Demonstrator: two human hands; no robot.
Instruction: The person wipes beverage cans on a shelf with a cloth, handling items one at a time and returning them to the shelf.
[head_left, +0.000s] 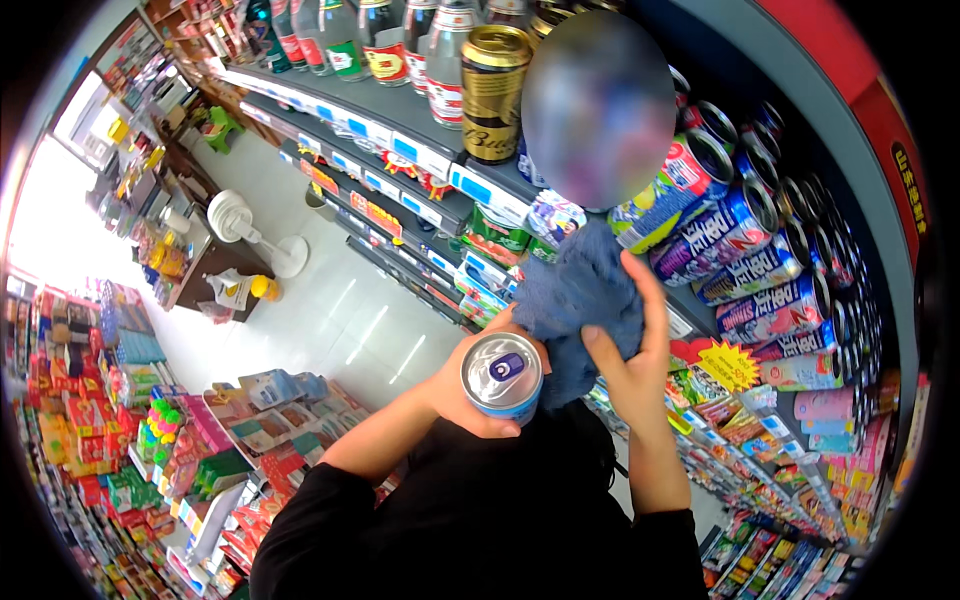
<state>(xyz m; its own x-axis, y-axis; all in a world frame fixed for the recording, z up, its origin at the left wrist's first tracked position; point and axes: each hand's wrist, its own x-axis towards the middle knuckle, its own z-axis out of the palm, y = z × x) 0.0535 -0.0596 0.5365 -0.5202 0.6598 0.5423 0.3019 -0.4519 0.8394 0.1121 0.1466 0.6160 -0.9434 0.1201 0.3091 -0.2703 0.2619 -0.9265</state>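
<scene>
My left hand is wrapped around a drink can with a silver lid, a purple pull tab and a blue side. The can is upright, its lid facing me. In my right hand is a crumpled blue-grey cloth, pinched between thumb and fingers. The cloth hangs just right of the can, its edge close against my left fingers; whether it touches the can is unclear. Beyond both hands a dark shelf carries a black-and-gold beer can at its front edge.
Glass bottles stand left of the beer can. Rows of coloured cans line the shelf to the right. A blurred oval hides part of it. Packaged goods are stacked at lower left, and a white pedestal fan stands on the floor.
</scene>
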